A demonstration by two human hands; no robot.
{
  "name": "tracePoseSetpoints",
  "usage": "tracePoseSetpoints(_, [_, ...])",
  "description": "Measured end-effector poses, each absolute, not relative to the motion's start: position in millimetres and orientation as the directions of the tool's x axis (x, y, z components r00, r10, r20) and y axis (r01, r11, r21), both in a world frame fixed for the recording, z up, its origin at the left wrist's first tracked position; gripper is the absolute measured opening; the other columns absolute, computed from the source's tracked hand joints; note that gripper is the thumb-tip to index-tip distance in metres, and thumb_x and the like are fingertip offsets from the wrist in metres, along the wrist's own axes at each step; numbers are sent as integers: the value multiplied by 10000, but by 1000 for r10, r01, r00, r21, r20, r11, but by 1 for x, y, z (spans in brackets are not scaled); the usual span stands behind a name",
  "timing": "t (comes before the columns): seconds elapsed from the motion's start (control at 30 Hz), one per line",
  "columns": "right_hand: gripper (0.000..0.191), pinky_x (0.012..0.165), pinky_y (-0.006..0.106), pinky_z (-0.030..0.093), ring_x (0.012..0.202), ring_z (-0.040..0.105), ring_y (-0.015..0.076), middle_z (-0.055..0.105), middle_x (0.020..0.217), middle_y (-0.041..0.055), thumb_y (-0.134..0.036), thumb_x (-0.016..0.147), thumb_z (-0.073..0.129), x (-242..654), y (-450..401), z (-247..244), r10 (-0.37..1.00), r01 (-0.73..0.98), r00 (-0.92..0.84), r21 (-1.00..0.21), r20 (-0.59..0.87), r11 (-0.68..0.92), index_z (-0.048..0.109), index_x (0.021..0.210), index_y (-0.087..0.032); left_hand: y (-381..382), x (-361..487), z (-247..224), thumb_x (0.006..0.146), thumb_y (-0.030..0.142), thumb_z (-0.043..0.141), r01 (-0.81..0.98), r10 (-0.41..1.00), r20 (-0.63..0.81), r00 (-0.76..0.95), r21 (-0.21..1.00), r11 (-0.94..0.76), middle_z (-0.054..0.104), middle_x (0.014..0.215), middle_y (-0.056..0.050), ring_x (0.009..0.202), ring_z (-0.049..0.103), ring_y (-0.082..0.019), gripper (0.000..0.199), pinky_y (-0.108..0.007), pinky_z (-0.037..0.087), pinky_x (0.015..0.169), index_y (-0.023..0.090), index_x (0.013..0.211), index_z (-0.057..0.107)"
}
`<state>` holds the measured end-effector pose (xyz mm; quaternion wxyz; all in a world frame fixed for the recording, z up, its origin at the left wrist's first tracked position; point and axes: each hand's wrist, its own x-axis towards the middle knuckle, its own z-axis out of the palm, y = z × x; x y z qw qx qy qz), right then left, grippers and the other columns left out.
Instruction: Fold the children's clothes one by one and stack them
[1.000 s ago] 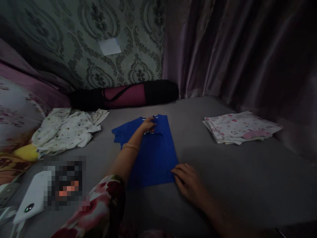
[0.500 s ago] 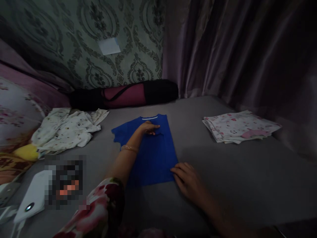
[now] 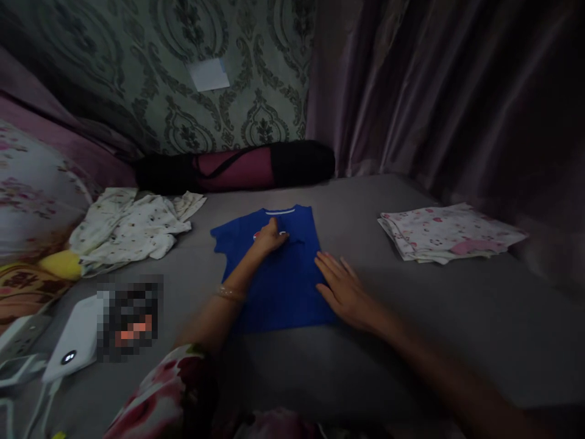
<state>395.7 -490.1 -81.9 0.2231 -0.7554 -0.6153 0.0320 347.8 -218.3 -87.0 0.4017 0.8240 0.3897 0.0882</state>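
A blue T-shirt point(image 3: 286, 292) lies flat on the grey bed sheet, its white-trimmed neckline pointing away from me. Its left sleeve sticks out, while the right side runs straight, with a folded layer showing on the chest. My left hand point(image 3: 269, 236) rests on the upper chest, thumb and forefinger apart, partly covering a small red and white print. Along the shirt's right edge, my right hand point(image 3: 343, 289) lies open with extended fingers, the fingertips touching the cloth.
Folded white printed clothes point(image 3: 448, 231) lie at the right. Rumpled white patterned clothes point(image 3: 137, 228) are at the left, near a white power bank point(image 3: 75, 341) with cables and a power strip point(image 3: 22, 335). A long black and maroon bag point(image 3: 237, 169) lies along the wall.
My right hand has moved up the shirt's right edge from the lower corner, its fingers now straighter. My left hand has shifted slightly on the chest, uncovering part of the print.
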Motion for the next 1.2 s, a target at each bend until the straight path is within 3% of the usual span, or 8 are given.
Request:
tracePoseSetpoints(0.13, [622, 1179, 514, 194, 1459, 189, 278, 264, 1561, 171, -418, 976, 392, 393, -464, -100, 980, 947, 152, -303, 126, -108, 313, 1499, -91, -246, 324, -77, 814, 317, 666, 534, 623, -57, 780, 580, -615, 694, 904, -92, 899, 668, -250, 520, -274, 469, 748, 177, 1277, 475])
tracePoseSetpoints(0.37, [662, 1178, 503, 204, 1457, 191, 279, 266, 1550, 197, -480, 980, 365, 386, -462, -115, 993, 935, 115, -340, 17, -103, 332, 1484, -52, -297, 275, -85, 883, 326, 533, 461, 514, -67, 855, 550, -696, 652, 1168, -132, 1042, 645, -248, 502, -309, 484, 840, 225, 1362, 423])
tracePoseSetpoints(0.5, [486, 1169, 491, 211, 1377, 389, 233, 474, 1455, 131, -393, 998, 344, 409, -452, -105, 994, 910, 97, -410, 53, -67, 512, 1379, -144, -332, 256, -92, 909, 287, 463, 427, 497, -19, 868, 541, -725, 593, 1262, -140, 1166, 574, -254, 432, -359, 466, 970, 229, 1337, 472])
tracePoseSetpoints(0.6, [428, 1125, 409, 307, 1236, 539, 166, 620, 1310, 77, -279, 1002, 280, 438, -426, -103, 960, 875, 237, -462, 149, -144, 596, 1275, -185, -352, 250, -94, 940, 311, 427, 327, 443, 89, 892, 549, -769, 602, 1237, -118, 1155, 563, -236, 344, -378, 456, 1011, 271, 1261, 547])
tracePoseSetpoints(0.73, [510, 1165, 430, 208, 1407, 328, 230, 406, 1500, 154, -275, 987, 262, 471, -374, -111, 901, 858, 424, -358, 86, -370, 440, 1419, -70, -369, 248, -98, 950, 304, 454, 114, 256, 205, 945, 527, -842, 578, 1323, -103, 1264, 505, -231, 325, -416, 419, 1081, 227, 1244, 571])
tracePoseSetpoints(0.87, [642, 1185, 410, 121, 1467, 150, 266, 221, 1578, 180, -398, 997, 225, 483, -323, -116, 877, 843, 480, -277, -2, -462, 260, 1498, 2, -376, 248, -114, 964, 324, 450, 13, 105, 180, 978, 450, -893, 492, 1445, -103, 1375, 404, -244, 419, -440, 368, 1133, 168, 1351, 492])
tracePoseSetpoints(1.03, [714, 1182, 398, 102, 1468, 121, 286, 181, 1584, 197, -471, 992, 197, 489, -286, -124, 810, 788, 586, -232, 4, -570, 225, 1499, 31, -378, 247, -140, 990, 335, 387, -14, 53, 173, 984, 368, -930, 419, 1507, -62, 1409, 350, -238, 448, -433, 335, 1150, 242, 1427, 421])
tracePoseSetpoints(1.2, [717, 1172, 388, 124, 1462, 146, 291, 208, 1574, 210, -473, 992, 210, 493, -284, -130, 809, 799, 586, -188, 32, -571, 253, 1489, 41, -380, 251, -152, 993, 351, 381, -21, 58, 179, 982, 410, -912, 415, 1508, -59, 1412, 340, -261, 462, -470, 320, 1152, 270, 1447, 398])
